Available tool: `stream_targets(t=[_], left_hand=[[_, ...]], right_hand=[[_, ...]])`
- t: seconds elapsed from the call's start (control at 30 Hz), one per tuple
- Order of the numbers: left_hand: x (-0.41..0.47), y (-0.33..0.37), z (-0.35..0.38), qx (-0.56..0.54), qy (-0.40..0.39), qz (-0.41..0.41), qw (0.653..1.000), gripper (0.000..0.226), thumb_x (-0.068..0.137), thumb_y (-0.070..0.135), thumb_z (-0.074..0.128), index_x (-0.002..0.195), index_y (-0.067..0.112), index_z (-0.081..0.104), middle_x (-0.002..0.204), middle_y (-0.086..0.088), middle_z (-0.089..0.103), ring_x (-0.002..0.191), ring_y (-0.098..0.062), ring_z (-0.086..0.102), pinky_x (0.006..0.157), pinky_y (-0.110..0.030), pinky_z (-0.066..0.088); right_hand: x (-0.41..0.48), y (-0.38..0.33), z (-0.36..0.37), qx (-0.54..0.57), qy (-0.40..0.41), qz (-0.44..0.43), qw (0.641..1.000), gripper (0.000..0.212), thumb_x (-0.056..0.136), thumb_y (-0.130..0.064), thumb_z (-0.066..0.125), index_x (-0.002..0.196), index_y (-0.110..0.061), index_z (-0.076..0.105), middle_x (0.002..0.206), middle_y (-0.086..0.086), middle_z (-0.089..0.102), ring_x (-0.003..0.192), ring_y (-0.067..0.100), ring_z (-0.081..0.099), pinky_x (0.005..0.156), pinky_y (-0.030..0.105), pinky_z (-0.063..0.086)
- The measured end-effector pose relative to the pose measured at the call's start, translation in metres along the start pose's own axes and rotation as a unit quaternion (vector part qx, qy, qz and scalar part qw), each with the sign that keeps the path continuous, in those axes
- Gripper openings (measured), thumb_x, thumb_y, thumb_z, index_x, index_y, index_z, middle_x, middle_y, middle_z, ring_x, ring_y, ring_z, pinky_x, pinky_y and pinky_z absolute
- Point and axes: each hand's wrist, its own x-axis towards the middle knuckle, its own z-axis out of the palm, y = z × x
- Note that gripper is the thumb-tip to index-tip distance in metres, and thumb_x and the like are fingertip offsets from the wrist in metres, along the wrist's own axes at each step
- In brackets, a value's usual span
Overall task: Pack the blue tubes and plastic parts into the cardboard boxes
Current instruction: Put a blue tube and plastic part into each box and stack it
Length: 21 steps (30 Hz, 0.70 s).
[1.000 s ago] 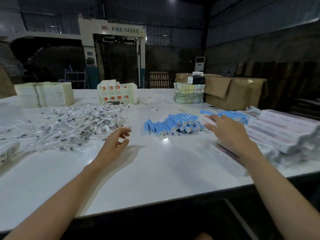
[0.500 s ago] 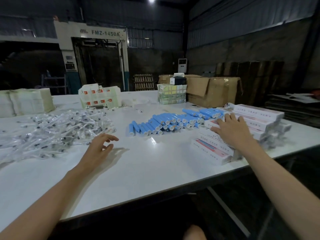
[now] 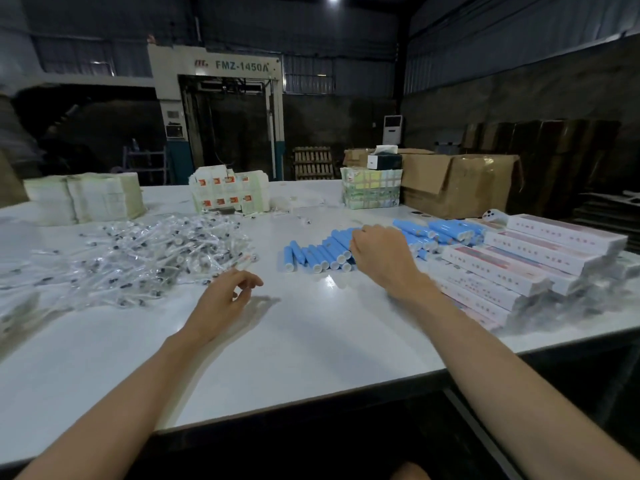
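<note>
Blue tubes point(image 3: 311, 254) with white caps are gleaming beside the right hand point(image 3: 377, 258); white boxes point(image 3: 502, 265) right of it are showing pink bands.

Left grip point(image 3: 225, 299) loosely curled, empty; right grip point(image 3: 377, 254) palm-down, fingers curled.

From where I stand, the person works bare-armed. The left forearm point(image 3: 131, 393) and right forearm point(image 3: 502, 358) are slim and uncovered right to the near edge of view. The left hand point(image 3: 221, 303) and right hand point(image 3: 377, 258) are bare too, with slender fingers.
</note>
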Motion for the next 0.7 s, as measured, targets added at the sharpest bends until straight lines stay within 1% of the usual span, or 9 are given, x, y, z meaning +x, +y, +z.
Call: stream_targets(t=[0.07, 0.17, 0.23, 0.3, 0.37, 0.47, 0.57, 0.63, 0.7], left_hand=[[-0.001, 0.004, -0.002, 0.016, 0.015, -0.011, 1.000, 0.033, 0.101, 0.002, 0.061, 0.108, 0.031, 0.074, 0.103, 0.012, 0.069, 0.104, -0.010, 0.063, 0.089, -0.042, 0.057], [-0.003, 0.010, -0.006, 0.067, 0.015, -0.031, 0.997, 0.032, 0.099, 0.003, 0.061, 0.109, 0.032, 0.073, 0.103, 0.014, 0.069, 0.103, -0.010, 0.063, 0.087, -0.039, 0.055], [-0.002, 0.015, -0.010, 0.110, 0.004, -0.050, 0.993, 0.028, 0.098, 0.006, 0.060, 0.110, 0.028, 0.073, 0.106, 0.013, 0.069, 0.101, -0.012, 0.063, 0.084, -0.038, 0.054], [0.001, 0.019, -0.017, 0.154, -0.012, -0.076, 0.985, 0.017, 0.098, 0.010, 0.059, 0.103, 0.021, 0.071, 0.099, 0.008, 0.068, 0.097, -0.020, 0.064, 0.077, -0.039, 0.053], [0.002, 0.020, -0.027, 0.176, -0.033, -0.122, 0.976, 0.011, 0.095, 0.010, 0.058, 0.097, 0.016, 0.067, 0.093, 0.003, 0.068, 0.095, -0.029, 0.066, 0.075, -0.041, 0.053], [-0.011, 0.013, -0.043, 0.194, -0.053, -0.187, 0.961, 0.027, 0.086, 0.015, 0.063, 0.113, 0.018, 0.067, 0.105, 0.002, 0.072, 0.102, -0.026, 0.066, 0.081, -0.039, 0.054], [-0.028, -0.003, -0.068, 0.264, -0.010, -0.203, 0.943, 0.030, 0.096, 0.018, 0.061, 0.126, 0.021, 0.064, 0.117, 0.001, 0.072, 0.116, -0.026, 0.062, 0.086, -0.039, 0.053], [-0.035, -0.017, -0.094, 0.335, 0.020, -0.226, 0.915, 0.031, 0.104, 0.023, 0.059, 0.135, 0.019, 0.061, 0.131, -0.005, 0.068, 0.127, -0.030, 0.056, 0.094, -0.042, 0.051], [-0.041, -0.033, -0.126, 0.419, 0.037, -0.276, 0.864, 0.039, 0.106, 0.029, 0.059, 0.142, 0.013, 0.057, 0.142, -0.013, 0.060, 0.134, -0.037, 0.050, 0.102, -0.046, 0.047]], right_hand=[[0.017, -0.044, 0.004, 0.065, 0.009, -0.028, 0.997, 0.015, 0.099, -0.015, 0.049, 0.089, -0.015, 0.060, 0.088, 0.007, 0.068, 0.082, 0.031, 0.067, 0.059, 0.036, 0.028], [0.036, -0.109, 0.017, 0.166, 0.025, -0.053, 0.984, 0.024, 0.104, -0.024, 0.045, 0.094, -0.013, 0.063, 0.089, 0.010, 0.070, 0.083, 0.035, 0.067, 0.059, 0.035, 0.030], [0.043, -0.149, 0.025, 0.263, 0.019, -0.038, 0.964, 0.034, 0.107, -0.032, 0.042, 0.089, -0.013, 0.063, 0.085, 0.011, 0.070, 0.080, 0.034, 0.066, 0.061, 0.036, 0.032], [0.046, -0.184, 0.034, 0.358, 0.000, -0.008, 0.934, 0.036, 0.107, -0.033, 0.041, 0.081, -0.015, 0.058, 0.083, 0.009, 0.070, 0.080, 0.033, 0.065, 0.063, 0.036, 0.035], [0.044, -0.211, 0.045, 0.416, -0.021, 0.032, 0.909, 0.036, 0.107, -0.035, 0.039, 0.083, -0.017, 0.058, 0.085, 0.007, 0.070, 0.083, 0.032, 0.065, 0.067, 0.038, 0.041], [0.040, -0.234, 0.065, 0.435, -0.061, 0.052, 0.897, 0.036, 0.107, -0.036, 0.040, 0.086, -0.017, 0.062, 0.088, 0.006, 0.071, 0.088, 0.034, 0.065, 0.069, 0.038, 0.042], [0.039, -0.238, 0.078, 0.411, -0.060, 0.024, 0.909, 0.038, 0.107, -0.036, 0.041, 0.083, -0.014, 0.059, 0.077, 0.006, 0.066, 0.077, 0.035, 0.060, 0.064, 0.037, 0.035], [0.037, -0.235, 0.082, 0.412, -0.062, 0.011, 0.909, 0.041, 0.107, -0.036, 0.041, 0.078, -0.011, 0.055, 0.065, 0.002, 0.057, 0.067, 0.032, 0.055, 0.060, 0.038, 0.034], [0.036, -0.232, 0.083, 0.428, -0.069, 0.005, 0.901, 0.042, 0.107, -0.037, 0.042, 0.076, -0.010, 0.053, 0.063, 0.002, 0.056, 0.064, 0.030, 0.053, 0.058, 0.038, 0.035]])
